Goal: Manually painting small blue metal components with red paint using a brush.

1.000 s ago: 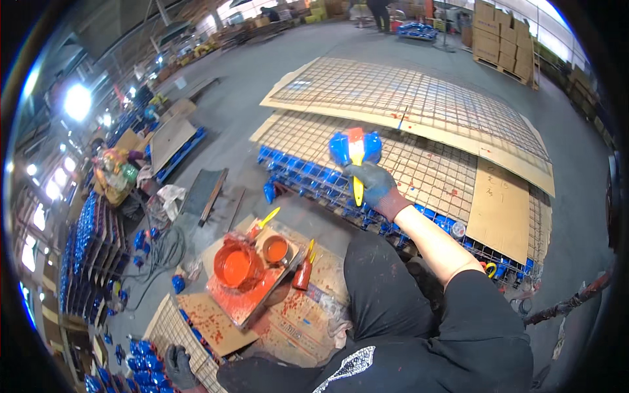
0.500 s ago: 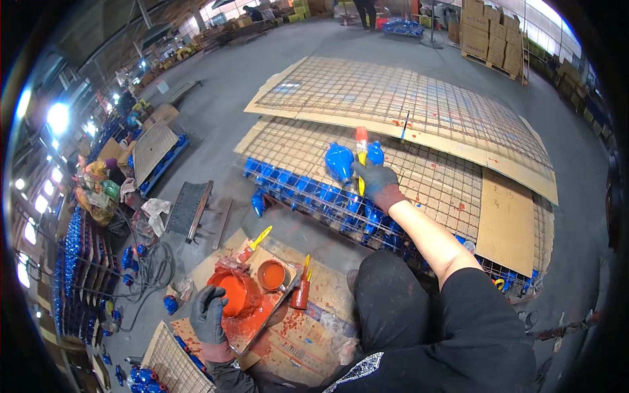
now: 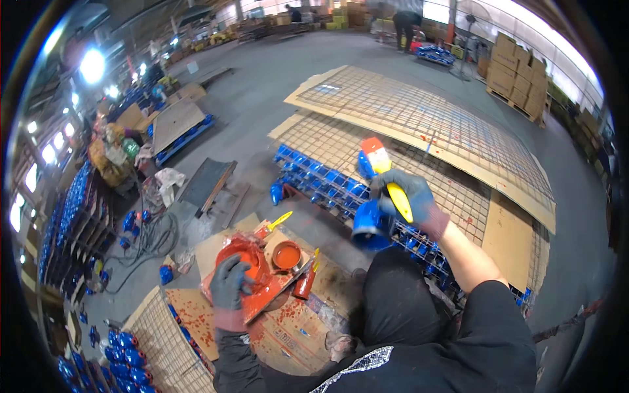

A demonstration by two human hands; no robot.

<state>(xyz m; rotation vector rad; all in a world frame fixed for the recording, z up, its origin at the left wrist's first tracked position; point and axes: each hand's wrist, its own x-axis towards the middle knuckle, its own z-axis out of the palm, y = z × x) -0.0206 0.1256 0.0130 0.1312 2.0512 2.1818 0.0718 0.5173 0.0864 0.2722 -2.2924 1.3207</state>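
Observation:
My right hand (image 3: 413, 200), in a dark glove with a maroon cuff, grips a paintbrush (image 3: 400, 202) with a yellow handle and red-stained bristles. The same hand holds a glossy blue hollow piece (image 3: 371, 229), tilted so its wide open end faces down toward me. Behind the brush, a second blue piece (image 3: 364, 166) is partly hidden on the wire rack (image 3: 445, 175). My left hand (image 3: 230, 283), also gloved, hovers at the red-coated paint bucket (image 3: 255, 254) with fingers loosely bent and apart, and nothing shows in it. Beside the bucket stands a can of red paint (image 3: 286, 255).
More brushes lie near the paint, one with a yellow handle (image 3: 280, 220). Blue pieces (image 3: 314, 180) fill the layer under the rack. A cardboard sheet with mesh (image 3: 419, 108) overlaps the rack's far side. A dark metal stand (image 3: 207, 185) and a coiled hose (image 3: 154, 241) are at left.
My right hand has come nearer me, lifting one blue piece off the rack along with the brush. My left hand has shifted slightly right beside the bucket. The head view has turned left.

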